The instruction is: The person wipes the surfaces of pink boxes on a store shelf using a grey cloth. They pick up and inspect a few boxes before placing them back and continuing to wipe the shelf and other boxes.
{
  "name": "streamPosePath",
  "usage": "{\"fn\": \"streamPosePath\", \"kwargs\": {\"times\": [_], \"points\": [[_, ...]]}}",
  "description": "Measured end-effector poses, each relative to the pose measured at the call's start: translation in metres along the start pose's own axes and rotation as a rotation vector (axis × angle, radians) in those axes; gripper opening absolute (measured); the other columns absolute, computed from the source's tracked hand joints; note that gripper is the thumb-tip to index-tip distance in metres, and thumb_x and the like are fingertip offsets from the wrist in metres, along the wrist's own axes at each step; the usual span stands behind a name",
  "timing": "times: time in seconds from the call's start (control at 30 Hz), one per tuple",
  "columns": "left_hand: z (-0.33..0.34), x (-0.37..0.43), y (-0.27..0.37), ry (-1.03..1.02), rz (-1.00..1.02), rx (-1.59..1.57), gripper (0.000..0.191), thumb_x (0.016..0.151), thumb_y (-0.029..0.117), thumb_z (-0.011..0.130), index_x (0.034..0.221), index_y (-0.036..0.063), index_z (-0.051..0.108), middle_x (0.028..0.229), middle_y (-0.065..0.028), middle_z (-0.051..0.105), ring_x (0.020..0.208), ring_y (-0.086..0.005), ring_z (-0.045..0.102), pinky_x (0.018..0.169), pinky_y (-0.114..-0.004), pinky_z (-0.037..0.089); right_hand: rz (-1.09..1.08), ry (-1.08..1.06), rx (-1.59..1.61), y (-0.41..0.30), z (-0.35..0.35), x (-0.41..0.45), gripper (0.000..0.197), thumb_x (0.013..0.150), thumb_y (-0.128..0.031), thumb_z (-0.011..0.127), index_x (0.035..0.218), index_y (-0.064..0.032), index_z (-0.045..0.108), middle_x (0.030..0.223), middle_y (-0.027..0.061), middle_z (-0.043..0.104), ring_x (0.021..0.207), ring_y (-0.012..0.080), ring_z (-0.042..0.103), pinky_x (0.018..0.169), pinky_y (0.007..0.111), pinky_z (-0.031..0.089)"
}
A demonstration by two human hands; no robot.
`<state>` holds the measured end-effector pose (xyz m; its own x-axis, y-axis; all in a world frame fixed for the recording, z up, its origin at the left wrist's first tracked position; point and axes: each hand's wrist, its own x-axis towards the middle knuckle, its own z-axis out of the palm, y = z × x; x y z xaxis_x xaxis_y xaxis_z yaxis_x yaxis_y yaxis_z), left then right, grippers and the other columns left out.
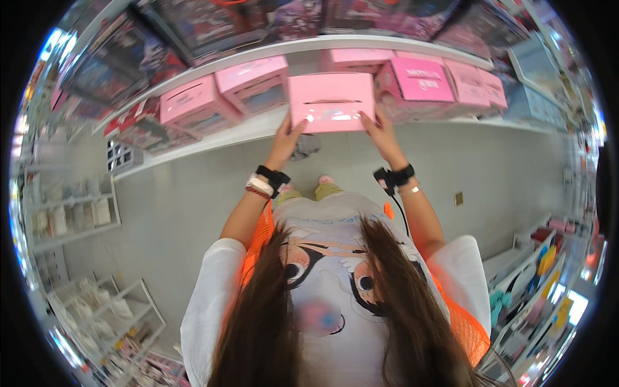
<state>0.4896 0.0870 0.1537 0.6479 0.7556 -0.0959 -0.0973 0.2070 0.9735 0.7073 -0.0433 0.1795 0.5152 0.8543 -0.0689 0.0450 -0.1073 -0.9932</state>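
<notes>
A light pink cardboard box (331, 89) with a slot-like line across its top is held between my two hands at the front of a white shelf. My left hand (286, 140) grips its left side, thumb on the near top edge. On the opposite side my right hand (379, 131) holds it the same way. The box's underside is hidden, so I cannot tell whether it touches the shelf. Close by on the right stands a pink box with a brighter pink top (420, 80). To the left sits another pink box (256, 82).
More pink boxes (193, 104) and a red box (138, 123) line the white shelf (217, 138). Dark packages (208, 24) fill the shelf above. Light blue boxes (537, 104) stand at the right end. White racks (72, 213) rise at left; a stocked rack (527, 285) stands behind right.
</notes>
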Motion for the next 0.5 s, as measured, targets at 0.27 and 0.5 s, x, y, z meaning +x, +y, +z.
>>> {"fn": "streamPosePath", "kwargs": {"times": [0.27, 0.5], "points": [[-0.011, -0.021, 0.003, 0.016, 0.008, -0.042, 0.066, 0.091, 0.016, 0.059, 0.145, 0.0018, 0.024, 0.139, -0.0093, 0.042, 0.12, -0.0133, 0.044, 0.101, -0.027, 0.035, 0.191, -0.066, -0.044, -0.033, 0.008, -0.022, 0.056, 0.09, -0.022, 0.062, 0.139, -0.0069, 0.04, 0.125, 0.0054, 0.054, 0.105, 0.011, 0.053, 0.081, 0.025, 0.046], [-0.058, -0.059, 0.011, 0.191, -0.131, -0.038, 0.06, 0.092, 0.018, 0.058, 0.143, 0.0017, 0.031, 0.132, -0.0088, 0.049, 0.118, -0.0133, 0.047, 0.1, -0.027, 0.035, 0.292, -0.21, -0.042, -0.011, 0.057, -0.022, 0.065, 0.089, -0.034, 0.063, 0.144, -0.0168, 0.032, 0.124, 0.0027, 0.054, 0.105, 0.0137, 0.054, 0.084, 0.031, 0.048]]}}
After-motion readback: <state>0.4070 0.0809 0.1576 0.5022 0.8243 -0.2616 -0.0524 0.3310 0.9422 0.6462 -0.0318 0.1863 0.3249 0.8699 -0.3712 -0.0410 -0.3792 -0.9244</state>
